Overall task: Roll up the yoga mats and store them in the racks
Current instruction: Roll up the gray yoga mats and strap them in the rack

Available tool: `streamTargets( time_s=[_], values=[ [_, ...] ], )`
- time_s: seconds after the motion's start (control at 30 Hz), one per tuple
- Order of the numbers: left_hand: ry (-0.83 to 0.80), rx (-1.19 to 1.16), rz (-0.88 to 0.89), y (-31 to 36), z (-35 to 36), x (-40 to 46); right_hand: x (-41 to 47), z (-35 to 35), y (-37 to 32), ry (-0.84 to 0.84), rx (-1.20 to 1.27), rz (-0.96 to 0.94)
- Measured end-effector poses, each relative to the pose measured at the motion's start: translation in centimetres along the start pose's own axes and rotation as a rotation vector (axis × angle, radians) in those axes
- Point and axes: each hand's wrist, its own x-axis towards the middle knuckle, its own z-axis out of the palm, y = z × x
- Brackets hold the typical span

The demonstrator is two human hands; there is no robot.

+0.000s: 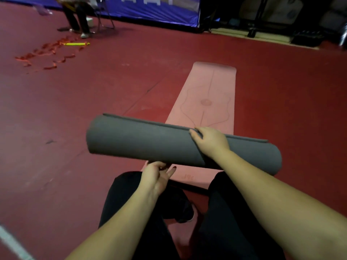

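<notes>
Both hands [209, 141] grip rolled grey mat [142, 143] w/ curled fingers; pink mat [208, 94] flat beyond.

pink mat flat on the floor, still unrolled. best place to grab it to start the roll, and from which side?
Take the pink mat by its near short edge, which lies at the person's feet under the held grey rolled mat. It lies flat and lengthwise away from the person, so coming from the near end, with fingers curled under the edge, probably lets it roll straight away.

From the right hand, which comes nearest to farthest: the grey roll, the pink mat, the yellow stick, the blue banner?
1. Grey roll: under the right hand.
2. Pink mat: flat, just beyond.
3. Yellow stick: far left floor.
4. Blue banner: back wall.
</notes>
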Motion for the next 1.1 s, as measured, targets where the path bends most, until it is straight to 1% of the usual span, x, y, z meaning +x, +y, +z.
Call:
streamTargets(
  time_s=[0.07, 0.13, 0.2, 0.3, 0.37, 0.5, 0.53, 0.6, 0.63, 0.7, 0.8, 0.87, 0.93, 0.97, 1.03, 1.07, 1.1],
  values=[
    [-0.054, -0.029, 0.06, 1.6, 2.5, 0.0, 0.1, -2.0, 0.9, 0.035, 0.147, 0.049],
    [-0.134, -0.01, 0.137, 3.0, 5.2, -0.3, 0.2, -4.0, 1.3, 0.103, 0.327, 0.109],
    [-0.212, 0.098, 0.215, 3.8, 8.0, -1.3, 0.5, -5.5, 1.3, 0.167, 0.529, 0.213],
    [-0.259, 0.329, 0.288, 2.9, 11.2, -2.8, 0.0, -5.7, 2.1, 0.228, 0.852, 0.348],
    [-0.283, 0.457, 0.305, 0.9, 12.2, -2.2, -1.0, -5.0, 3.3, 0.297, 1.043, 0.426],
    [-0.348, 0.707, 0.297, -4.0, 11.6, 0.1, -4.5, -2.1, 5.9, 0.459, 1.3, 0.637],
    [-0.382, 0.775, 0.262, -5.4, 11.4, 0.4, -5.7, -1.3, 6.9, 0.479, 1.329, 0.732],
    [-0.43, 0.849, 0.203, -7.0, 10.6, 0.6, -7.1, 0.0, 8.0, 0.49, 1.434, 0.863],
    [-0.461, 0.887, 0.159, -8.5, 10.1, 0.7, -8.3, 1.2, 9.2, 0.521, 1.456, 0.958],
    [-0.481, 0.927, 0.136, -9.6, 9.1, 0.7, -10.2, 2.1, 9.8, 0.512, 1.46, 0.982],
    [-0.542, 1.052, 0.083, -11.6, 7.9, 1.7, -12.8, 3.6, 10.8, 0.547, 1.418, 1.045],
    [-0.577, 1.145, 0.036, -12.7, 7.0, 2.0, -14.5, 4.0, 11.3, 0.515, 1.405, 1.092],
    [-0.568, 1.199, 0.005, -13.3, 7.0, 1.7, -16.6, 4.1, 12.2, 0.469, 1.384, 1.145],
    [-0.534, 1.166, -0.001, -13.2, 7.6, 1.4, -17.6, 4.1, 12.7, 0.451, 1.359, 1.154],
    [-0.476, 0.99, -0.04, -12.2, 9.7, 0.7, -19.0, 3.6, 13.3, 0.487, 1.341, 1.145],
    [-0.502, 0.906, -0.056, -11.7, 10.8, 0.1, -19.4, 3.3, 13.6, 0.526, 1.363, 1.127],
    [-0.573, 0.846, -0.063, -11.5, 11.7, -0.3, -19.5, 2.8, 13.7, 0.547, 1.4, 1.079]
  ],
)
